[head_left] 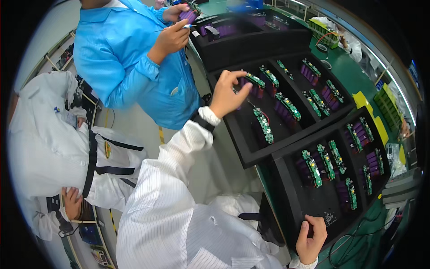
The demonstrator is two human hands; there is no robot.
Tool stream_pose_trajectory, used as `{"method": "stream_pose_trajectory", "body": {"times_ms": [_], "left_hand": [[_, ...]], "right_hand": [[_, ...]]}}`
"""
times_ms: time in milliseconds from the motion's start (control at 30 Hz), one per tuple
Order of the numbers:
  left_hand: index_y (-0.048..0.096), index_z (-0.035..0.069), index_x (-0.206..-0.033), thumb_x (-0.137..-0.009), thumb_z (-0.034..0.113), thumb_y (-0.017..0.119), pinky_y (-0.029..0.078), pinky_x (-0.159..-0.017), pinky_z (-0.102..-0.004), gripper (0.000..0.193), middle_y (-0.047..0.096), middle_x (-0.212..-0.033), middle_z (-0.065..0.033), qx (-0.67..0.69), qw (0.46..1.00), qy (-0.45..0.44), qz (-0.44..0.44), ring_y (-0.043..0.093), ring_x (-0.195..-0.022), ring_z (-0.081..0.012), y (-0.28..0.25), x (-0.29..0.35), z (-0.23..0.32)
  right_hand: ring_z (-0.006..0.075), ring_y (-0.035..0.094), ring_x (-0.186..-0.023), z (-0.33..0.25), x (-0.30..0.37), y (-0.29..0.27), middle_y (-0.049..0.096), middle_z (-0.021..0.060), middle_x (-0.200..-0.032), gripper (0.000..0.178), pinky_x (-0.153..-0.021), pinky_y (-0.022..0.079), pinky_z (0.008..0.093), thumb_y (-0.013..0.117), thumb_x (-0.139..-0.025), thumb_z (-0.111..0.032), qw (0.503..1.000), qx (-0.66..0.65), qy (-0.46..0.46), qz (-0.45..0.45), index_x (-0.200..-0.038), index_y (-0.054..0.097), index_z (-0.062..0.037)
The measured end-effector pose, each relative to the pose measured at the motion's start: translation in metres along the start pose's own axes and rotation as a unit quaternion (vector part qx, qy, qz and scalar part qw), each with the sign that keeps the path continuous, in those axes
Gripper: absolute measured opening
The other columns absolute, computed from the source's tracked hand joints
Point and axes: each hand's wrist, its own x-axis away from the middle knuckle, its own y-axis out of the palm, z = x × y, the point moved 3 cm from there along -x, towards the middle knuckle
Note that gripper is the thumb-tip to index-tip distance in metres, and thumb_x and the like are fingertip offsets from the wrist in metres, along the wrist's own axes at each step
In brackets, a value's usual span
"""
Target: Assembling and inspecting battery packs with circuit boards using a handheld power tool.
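Note:
My left hand [230, 94] reaches over the left wall of the middle black foam tray [242, 150]. Its thumb and index finger are on either side of the near end of a battery pack [255, 80] with purple cells and a green circuit board. Another such pack [263, 125], with a red wire, lies below that hand. My right hand [311, 237] is at the front edge of the nearest foam tray [286, 188], fingers loosely bent and apart, with nothing visible in them. Several more packs stand in both trays, boards facing up.
A third foam tray [251, 42] stands behind. At the left, a person in a blue coat [130, 58] holds a purple pack [189, 16] and a thin tool. Another person in white [53, 143] sits further left. Cables [354, 242] lie on the green bench at the right.

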Motion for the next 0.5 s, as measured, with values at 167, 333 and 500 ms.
{"method": "stream_pose_trajectory", "body": {"times_ms": [167,333,500], "left_hand": [[0.072,0.008,-0.107,-0.084,0.021,0.08,0.034,-0.055,-0.0246,0.027,0.049,-0.072,0.0019,0.089,0.975,0.016,-0.204,0.043,-0.061,-0.007,-0.006,0.027,0.029],[0.069,0.004,-0.098,-0.091,0.005,0.071,0.044,-0.054,-0.0197,0.007,0.067,-0.078,0.0016,0.327,0.941,-0.063,-0.053,0.055,-0.059,-0.0026,-0.018,-0.017,0.078],[0.065,-0.001,-0.111,-0.097,0.006,0.066,0.038,-0.068,-0.0151,0.015,0.059,-0.084,0.0037,0.404,0.914,0.034,0.035,0.048,-0.074,0.0001,-0.066,-0.051,0.134]], "right_hand": [[0.0257,0.059,-0.073,-0.025,0.015,0.011,0.061,0.0142,-0.083,0.01,-0.066,0.044,0.033,0.062,-0.089,0.0,1.0,-0.005,0.02,0.001,-0.097,0.065,0.0036],[0.0343,0.061,-0.077,-0.007,0.006,0.008,0.063,0.0162,-0.085,0.015,-0.069,0.047,0.0386,0.066,-0.082,0.002,0.998,0.035,-0.038,0.027,-0.097,0.066,0.0018],[0.0325,0.061,-0.076,-0.011,0.004,0.001,0.064,0.0148,-0.084,0.02,-0.066,0.048,0.0374,0.072,-0.076,0.003,0.998,0.045,-0.037,0.021,-0.096,0.069,0.0014]]}}
